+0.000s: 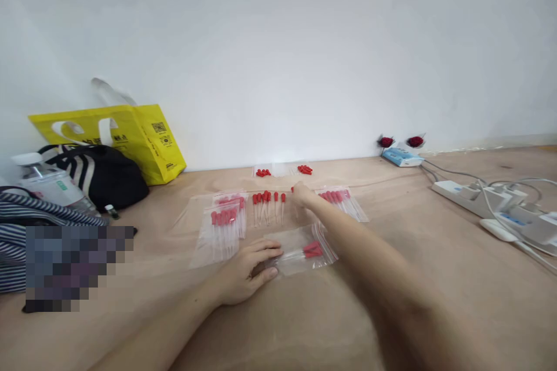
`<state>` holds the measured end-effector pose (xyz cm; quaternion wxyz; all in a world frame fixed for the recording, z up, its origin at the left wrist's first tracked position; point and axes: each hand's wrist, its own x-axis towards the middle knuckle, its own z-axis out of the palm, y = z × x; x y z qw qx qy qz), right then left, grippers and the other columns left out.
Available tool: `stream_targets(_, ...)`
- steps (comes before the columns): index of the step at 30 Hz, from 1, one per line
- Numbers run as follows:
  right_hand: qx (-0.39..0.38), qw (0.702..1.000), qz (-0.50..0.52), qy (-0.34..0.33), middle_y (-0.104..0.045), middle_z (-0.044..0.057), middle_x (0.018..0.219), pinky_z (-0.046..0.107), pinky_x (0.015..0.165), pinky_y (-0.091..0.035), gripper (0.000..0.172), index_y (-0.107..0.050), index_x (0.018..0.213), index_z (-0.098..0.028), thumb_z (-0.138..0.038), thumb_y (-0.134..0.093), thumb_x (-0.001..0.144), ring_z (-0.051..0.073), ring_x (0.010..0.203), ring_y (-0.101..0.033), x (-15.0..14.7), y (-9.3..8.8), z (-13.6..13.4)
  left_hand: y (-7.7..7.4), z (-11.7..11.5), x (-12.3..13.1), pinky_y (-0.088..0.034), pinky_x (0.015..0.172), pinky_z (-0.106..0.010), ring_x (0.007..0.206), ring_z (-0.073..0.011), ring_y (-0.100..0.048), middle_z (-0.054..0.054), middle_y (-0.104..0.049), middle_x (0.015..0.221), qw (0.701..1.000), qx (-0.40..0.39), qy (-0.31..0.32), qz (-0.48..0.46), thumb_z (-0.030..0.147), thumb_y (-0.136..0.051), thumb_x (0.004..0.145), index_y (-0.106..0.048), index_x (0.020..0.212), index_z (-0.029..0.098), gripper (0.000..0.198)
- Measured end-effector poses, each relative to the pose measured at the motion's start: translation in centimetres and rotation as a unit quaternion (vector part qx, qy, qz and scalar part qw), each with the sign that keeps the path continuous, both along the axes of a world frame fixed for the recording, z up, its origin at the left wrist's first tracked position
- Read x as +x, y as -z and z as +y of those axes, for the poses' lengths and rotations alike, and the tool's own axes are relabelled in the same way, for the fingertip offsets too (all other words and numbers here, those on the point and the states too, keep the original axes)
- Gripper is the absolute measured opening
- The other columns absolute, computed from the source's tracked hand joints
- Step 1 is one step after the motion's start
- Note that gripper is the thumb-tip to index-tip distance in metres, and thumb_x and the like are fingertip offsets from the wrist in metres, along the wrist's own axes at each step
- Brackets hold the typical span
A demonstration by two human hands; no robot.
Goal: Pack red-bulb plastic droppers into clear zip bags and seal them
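Note:
My left hand (250, 266) rests at the left end of a clear zip bag (289, 266), its thumb and fingers holding the edge. A few red-bulbed droppers (312, 249) lie inside that bag. Farther out, my right hand (303, 196) is closed at a dropper (293, 189), whose red bulb shows at the fingertips; the rest is mostly hidden. Just left of it, several loose droppers (267, 197) lie in a row, bulbs pointing away from me. Filled bags of droppers (224, 232) overlap on the left, and another filled bag (343, 200) lies to the right.
More red bulbs (263, 173) show near the wall. At left stand a yellow tote bag (139, 139), a black bag (108, 177), a clear bottle (61, 182) and striped cloth (35, 243). Power strips (487, 200) with cables, a blue pack (402, 157) and dark red flowers (415, 141) are at right.

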<state>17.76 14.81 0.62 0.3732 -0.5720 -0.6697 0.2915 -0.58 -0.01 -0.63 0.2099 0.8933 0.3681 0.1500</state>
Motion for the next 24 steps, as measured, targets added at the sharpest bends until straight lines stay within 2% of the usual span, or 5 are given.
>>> stream_targets(5,0.012,0.994,0.069,0.087,-0.051,-0.002,0.066,0.023,0.044,-0.043,0.052,-0.017,0.123,-0.014,-0.014,-0.039,0.076,0.010,0.046,-0.051,6.2,-0.2,-3.3,0.2,0.1,0.0,-0.034,0.097,-0.039,0.115,-0.0192,-0.041,-0.006,-0.047,0.124,1.000,0.003,-0.001,-0.001,0.030,-0.044,0.083,-0.049,0.116,0.024,0.034)
stream_targets(10,0.052,0.947,0.292,0.123,-0.043,-0.010,0.057,0.021,0.042,-0.043,0.049,-0.023,0.110,-0.020,-0.025,-0.049,0.068,0.009,0.042,-0.048,10.5,2.7,-8.3,0.1,0.2,0.1,-0.034,0.098,-0.039,0.116,-0.0199,-0.041,-0.005,-0.046,0.126,1.000,0.006,-0.012,0.007,0.032,-0.044,0.083,-0.049,0.116,0.024,0.034)
stream_targets(15,0.059,0.934,0.338,0.096,-0.047,-0.008,0.066,0.025,0.050,-0.048,0.052,-0.025,0.104,-0.023,-0.036,-0.056,0.065,0.009,0.049,-0.053,9.9,4.4,-10.3,0.0,0.1,0.1,-0.034,0.097,-0.040,0.116,-0.0205,-0.040,-0.005,-0.045,0.126,1.000,0.012,-0.017,0.015,0.032,-0.043,0.083,-0.050,0.115,0.025,0.034)
stream_targets(19,0.048,0.935,0.342,0.077,-0.047,-0.007,0.067,0.027,0.053,-0.050,0.051,-0.025,0.103,-0.024,-0.039,-0.056,0.065,0.010,0.051,-0.055,8.6,4.5,-10.6,0.0,0.1,0.1,-0.033,0.098,-0.040,0.117,-0.0210,-0.040,-0.006,-0.045,0.126,1.000,0.011,-0.013,0.018,0.032,-0.043,0.083,-0.049,0.116,0.025,0.034)
stream_targets(24,-0.020,0.923,0.382,0.046,-0.051,-0.005,0.066,0.029,0.056,-0.050,0.042,-0.028,0.097,-0.023,-0.044,-0.051,0.068,0.012,0.054,-0.058,7.6,4.3,-11.6,-0.2,0.1,0.2,-0.033,0.098,-0.039,0.116,-0.0207,-0.040,-0.006,-0.046,0.125,1.000,0.014,-0.008,0.013,0.032,-0.043,0.083,-0.045,0.119,0.024,0.037)
